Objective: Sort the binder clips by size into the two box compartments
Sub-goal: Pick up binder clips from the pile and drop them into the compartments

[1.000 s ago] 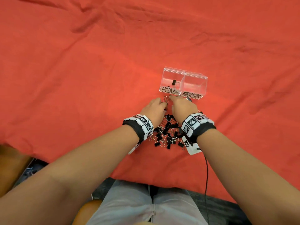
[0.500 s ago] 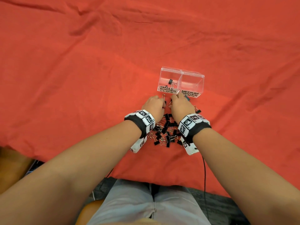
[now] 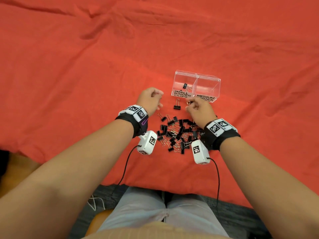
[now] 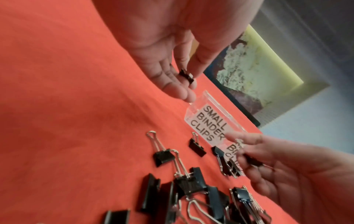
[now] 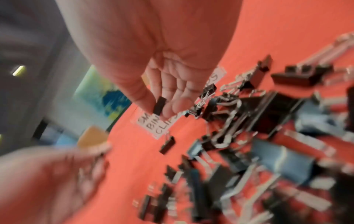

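The left hand (image 3: pixel 149 100) is raised to the left of the clear two-compartment box (image 3: pixel 196 86), thumb and fingertips pinching a small black binder clip (image 4: pixel 186 76). The right hand (image 3: pixel 198 110) is just in front of the box's labels, its thumb and forefinger closed on another black binder clip (image 5: pixel 159 106); that view is blurred, so its size is hard to judge. The compartment labelled SMALL BINDER CLIPS (image 3: pixel 184 84) holds one black clip (image 3: pixel 186 86); nothing shows in the compartment labelled MEDIUM (image 3: pixel 208 87). A single clip (image 3: pixel 177 105) lies on the red cloth (image 3: pixel 69 75) between the hands, just in front of the box. The pile of black binder clips (image 3: pixel 179 133) lies nearer the person, between the two wrists.
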{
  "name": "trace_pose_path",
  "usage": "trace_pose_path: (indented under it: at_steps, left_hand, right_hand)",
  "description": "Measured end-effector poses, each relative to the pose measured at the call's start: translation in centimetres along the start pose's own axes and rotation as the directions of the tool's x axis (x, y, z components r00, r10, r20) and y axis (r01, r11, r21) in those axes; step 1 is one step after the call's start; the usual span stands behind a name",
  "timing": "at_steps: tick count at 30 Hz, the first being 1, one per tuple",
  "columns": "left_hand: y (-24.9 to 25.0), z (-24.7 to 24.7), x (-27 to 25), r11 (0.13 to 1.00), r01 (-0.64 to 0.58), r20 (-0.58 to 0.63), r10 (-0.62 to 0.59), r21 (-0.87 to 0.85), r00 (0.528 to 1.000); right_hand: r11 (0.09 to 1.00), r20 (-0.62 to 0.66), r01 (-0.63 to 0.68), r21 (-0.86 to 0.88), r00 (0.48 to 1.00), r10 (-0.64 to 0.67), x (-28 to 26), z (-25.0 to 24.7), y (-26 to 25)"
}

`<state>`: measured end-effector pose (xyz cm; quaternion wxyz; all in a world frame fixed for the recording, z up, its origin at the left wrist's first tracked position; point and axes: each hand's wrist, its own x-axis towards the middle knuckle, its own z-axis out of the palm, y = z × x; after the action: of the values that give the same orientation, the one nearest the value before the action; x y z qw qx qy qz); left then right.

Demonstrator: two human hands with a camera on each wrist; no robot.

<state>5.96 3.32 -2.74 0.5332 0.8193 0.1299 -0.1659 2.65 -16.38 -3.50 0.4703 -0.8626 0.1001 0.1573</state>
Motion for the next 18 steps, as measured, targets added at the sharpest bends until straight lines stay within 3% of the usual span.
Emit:
trace_pose_path:
  at_steps: [3,5,7,9,12,18]
  left_hand:
    - [-0.6,-0.7,-0.2,0.997,0.081,0.022,-0.081,0.02,0.996]
    - [-1.1,-0.6,-0.5,0.987,0.054,0.07,-0.065,0.152,0.995]
    - [-1.7,-0.3,-1.0,0.948,-0.049,0.149,0.001,0.314,0.989]
    - [-2.2,-0.2,-1.5,0.877,-0.17,0.254,0.057,0.449,0.966]
    - [-2.5,-0.1,-1.9,0.755,-0.314,0.362,0.109,0.576,0.926]
    - [-2.9,0.3,-1.4,0.617,-0.407,0.419,0.136,0.673,0.898]
  right_hand:
    - [0.955,0.068,-0.152,0.253,0.988,0.14,-0.1,-0.1,-0.9]
    - [0.934,0.125,-0.2,0.296,0.978,0.17,0.0,0.3,-1.5]
    - [0.978,0.143,-0.144,0.154,0.982,0.122,0.1,0.7,-2.0]
    - [0.995,0.15,-0.005,-0.097,0.988,0.02,0.2,1.2,-2.0]
    - [0.918,0.215,0.141,-0.37,0.975,-0.064,0.3,1.8,-1.5]
    - [0.807,0.297,0.267,-0.528,0.947,-0.118,0.1,2.6,-0.6]
